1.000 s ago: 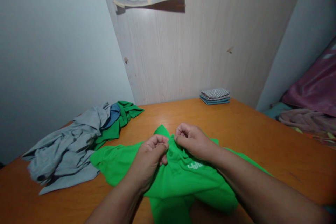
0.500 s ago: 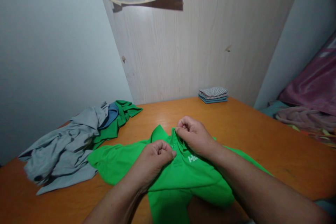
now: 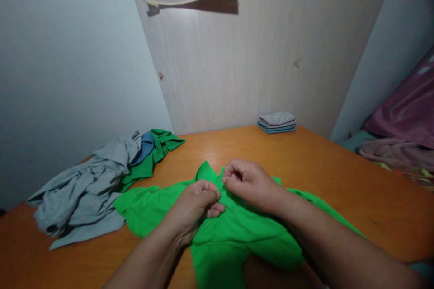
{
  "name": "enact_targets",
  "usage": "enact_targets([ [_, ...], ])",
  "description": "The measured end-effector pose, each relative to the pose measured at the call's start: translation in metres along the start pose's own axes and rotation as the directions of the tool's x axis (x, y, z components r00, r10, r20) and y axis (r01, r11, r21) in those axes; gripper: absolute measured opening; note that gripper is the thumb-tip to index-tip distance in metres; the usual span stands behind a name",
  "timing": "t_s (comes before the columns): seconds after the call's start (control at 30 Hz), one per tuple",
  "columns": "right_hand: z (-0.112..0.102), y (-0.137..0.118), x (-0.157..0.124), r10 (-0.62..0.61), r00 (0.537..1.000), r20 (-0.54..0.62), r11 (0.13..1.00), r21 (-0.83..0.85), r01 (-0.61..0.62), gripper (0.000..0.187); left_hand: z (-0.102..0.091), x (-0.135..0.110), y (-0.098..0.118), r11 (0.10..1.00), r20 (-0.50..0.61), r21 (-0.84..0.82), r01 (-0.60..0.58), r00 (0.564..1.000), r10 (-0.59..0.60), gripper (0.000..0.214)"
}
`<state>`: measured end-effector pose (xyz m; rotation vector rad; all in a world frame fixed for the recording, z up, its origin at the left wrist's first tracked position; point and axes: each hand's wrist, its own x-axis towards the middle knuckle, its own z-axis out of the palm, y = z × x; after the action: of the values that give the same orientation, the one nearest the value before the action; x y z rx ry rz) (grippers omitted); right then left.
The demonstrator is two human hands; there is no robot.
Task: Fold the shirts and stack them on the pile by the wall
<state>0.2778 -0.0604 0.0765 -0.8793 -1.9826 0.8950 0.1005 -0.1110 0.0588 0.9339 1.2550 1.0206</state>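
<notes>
A bright green collared shirt (image 3: pixel 224 230) lies spread on the orange-brown table (image 3: pixel 339 189), its near part hanging toward me. My left hand (image 3: pixel 201 201) is closed at the front opening below the collar, thumb and forefinger pinched on the shirt's fabric. Just to the right and a little farther away, my right hand (image 3: pixel 249 183) is closed in a pinch on the shirt near the collar's right side. The collar's left point stands up beyond my left hand. My fingers hide the details of the placket, and the white lettering on the chest is covered.
At the left lies a rumpled heap of grey clothing (image 3: pixel 84 189), with a blue garment (image 3: pixel 145 146) and a darker green garment (image 3: pixel 162 142) behind it. A folded striped and blue stack (image 3: pixel 277 123) sits by the back wall. Pink fabric (image 3: pixel 403 104) is at the far right.
My right hand has shifted slightly down and left along the shirt's opening, covering the white lettering. My left hand has moved a little left, and its lower fingers now show.
</notes>
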Motion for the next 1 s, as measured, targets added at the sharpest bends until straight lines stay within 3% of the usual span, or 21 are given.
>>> enact_targets([
  [0.1,0.001,0.005,0.001,0.087,0.990,0.115,0.994,-0.071,-0.079,0.007,-0.001,0.002,-0.002,0.995,0.029,0.090,-0.040,0.999,0.037,0.022],
  [0.3,-0.001,0.009,0.004,0.147,0.975,0.167,0.983,-0.136,-0.125,0.015,0.000,0.003,-0.004,0.986,0.024,0.147,-0.083,0.996,0.080,0.019],
  [0.53,0.000,0.007,0.003,0.266,0.940,0.214,0.964,-0.062,-0.258,0.013,0.006,0.005,-0.008,0.943,0.039,0.295,-0.152,0.988,0.147,0.017],
  [0.77,-0.003,0.012,0.004,0.284,0.929,0.236,0.958,-0.103,-0.267,0.011,0.003,0.002,-0.006,0.949,0.024,0.236,-0.207,0.978,0.208,0.013],
  [1.0,-0.003,0.008,0.002,0.353,0.894,0.277,0.930,0.000,-0.368,0.006,0.002,-0.002,-0.003,0.957,0.050,0.198,-0.213,0.977,0.208,0.013],
])
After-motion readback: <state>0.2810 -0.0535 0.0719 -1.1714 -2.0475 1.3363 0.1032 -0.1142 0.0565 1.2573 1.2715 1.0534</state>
